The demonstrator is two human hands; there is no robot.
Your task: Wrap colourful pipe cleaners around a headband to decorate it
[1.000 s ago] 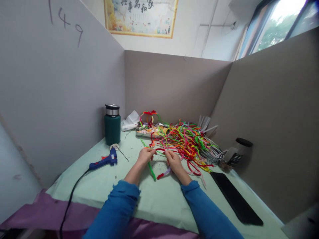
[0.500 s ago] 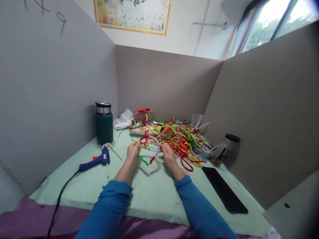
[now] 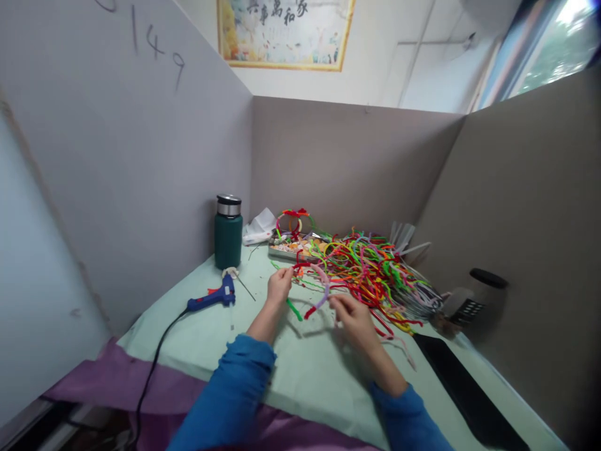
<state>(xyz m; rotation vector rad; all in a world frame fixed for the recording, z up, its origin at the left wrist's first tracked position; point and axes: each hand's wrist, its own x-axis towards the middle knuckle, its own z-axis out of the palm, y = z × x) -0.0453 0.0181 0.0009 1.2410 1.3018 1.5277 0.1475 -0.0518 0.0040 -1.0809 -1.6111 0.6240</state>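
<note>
My left hand [image 3: 278, 285] pinches a bent piece made of red, green and pale purple pipe cleaners [image 3: 313, 289], lifted a little above the pale green table cover [image 3: 300, 369]. Its curved purple part arches between my hands, a green end and a red end hang below. My right hand [image 3: 353, 313] is closed on a thin pale strand [image 3: 336, 318] just right of that arch. A big tangle of many-coloured pipe cleaners [image 3: 370, 266] lies right behind both hands.
A blue glue gun [image 3: 212, 298] with a black cord lies left of my hands. A dark green flask [image 3: 228, 233], white tissue [image 3: 259, 227] and a tray with a decorated hoop [image 3: 292, 241] stand at the back. A black slab [image 3: 469, 391] and dark-lidded jar [image 3: 474, 300] are right.
The camera swung, shifting the scene right. My right hand has drawn back toward me and away from the left hand. The bent piece stays raised in my left hand.
</note>
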